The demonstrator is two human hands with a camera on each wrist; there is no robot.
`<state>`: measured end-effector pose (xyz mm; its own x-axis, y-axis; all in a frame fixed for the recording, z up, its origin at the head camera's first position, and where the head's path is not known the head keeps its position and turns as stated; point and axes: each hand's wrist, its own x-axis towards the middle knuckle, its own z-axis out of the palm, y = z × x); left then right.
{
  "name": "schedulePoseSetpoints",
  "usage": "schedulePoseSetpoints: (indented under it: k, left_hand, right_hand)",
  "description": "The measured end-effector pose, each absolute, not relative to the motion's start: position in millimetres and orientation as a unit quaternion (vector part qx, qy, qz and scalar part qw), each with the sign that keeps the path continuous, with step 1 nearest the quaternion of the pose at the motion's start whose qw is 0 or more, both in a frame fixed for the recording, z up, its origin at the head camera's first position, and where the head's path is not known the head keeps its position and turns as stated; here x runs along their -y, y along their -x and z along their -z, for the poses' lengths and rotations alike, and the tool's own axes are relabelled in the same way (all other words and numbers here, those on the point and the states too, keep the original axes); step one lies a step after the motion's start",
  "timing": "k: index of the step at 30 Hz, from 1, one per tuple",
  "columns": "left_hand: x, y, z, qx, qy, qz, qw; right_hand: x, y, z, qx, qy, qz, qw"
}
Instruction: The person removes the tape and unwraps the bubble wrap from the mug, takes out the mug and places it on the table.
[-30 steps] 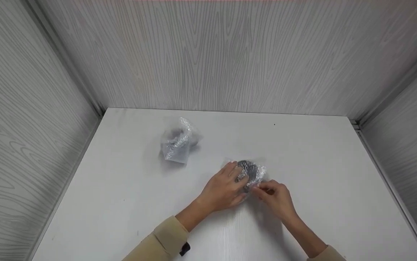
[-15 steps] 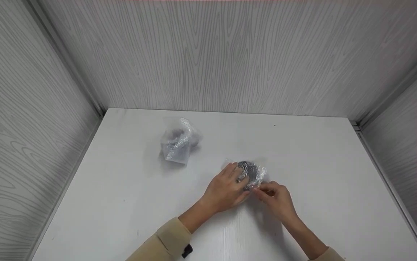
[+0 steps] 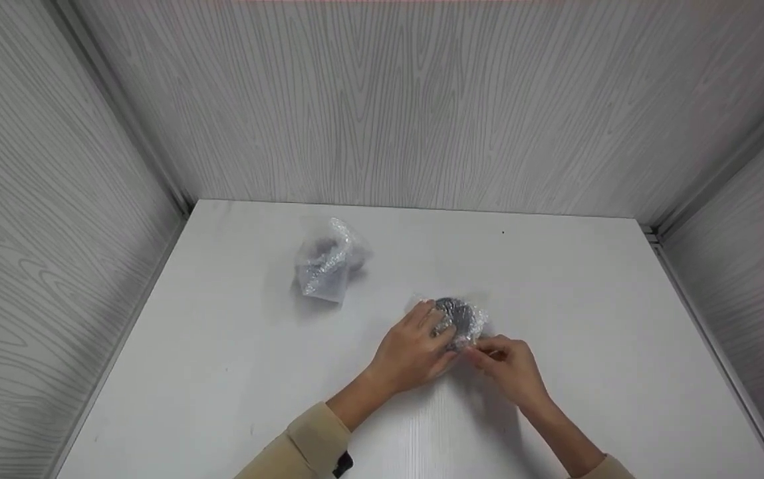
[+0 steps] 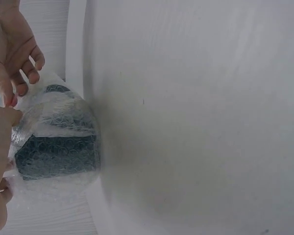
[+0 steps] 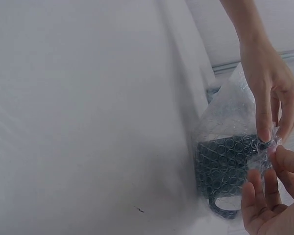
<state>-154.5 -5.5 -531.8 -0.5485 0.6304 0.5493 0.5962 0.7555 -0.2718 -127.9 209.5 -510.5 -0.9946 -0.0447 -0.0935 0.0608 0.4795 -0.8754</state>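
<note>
A dark mug (image 5: 225, 164) wrapped in clear bubble wrap (image 4: 59, 188) stands on the table at the centre; its looped handle shows through the plastic in the right wrist view. My left hand (image 3: 411, 352) grips the wrapped mug from the left, fingers curled over its top. On the other side, my right hand (image 3: 508, 369) pinches the near edge of the bubble wrap between thumb and forefinger, its other fingers loosely bent in the right wrist view. The fingertips of both hands are close together at the gathered plastic.
A second bubble-wrapped bundle (image 3: 325, 266) with something dark inside lies farther back on the left of the white table (image 3: 222, 372). Grey wood-grain panels (image 3: 382, 100) enclose the table at the back and on both sides.
Both hands stay almost in place. The left forearm has shifted slightly to the right, while the left hand keeps hold of the mug and the right hand keeps pinching the wrap.
</note>
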Motion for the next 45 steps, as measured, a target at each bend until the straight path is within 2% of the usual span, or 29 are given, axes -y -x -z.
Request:
schedulePoseSetpoints:
  k: [15, 33, 45]
  left_hand:
    - [8, 153, 533, 0.883, 0.342, -0.022, 0.320]
    - [10, 151, 534, 0.882, 0.329, 0.001, 0.337]
    - [12, 153, 542, 0.852, 0.336, 0.024, 0.401]
  right_hand:
    - [-213, 128, 500, -0.852, -0.017, 0.516, 0.083]
    - [-217, 129, 492, -0.839, -0.018, 0.537, 0.082]
    - [-220, 131, 486, -0.833, -0.017, 0.546, 0.086]
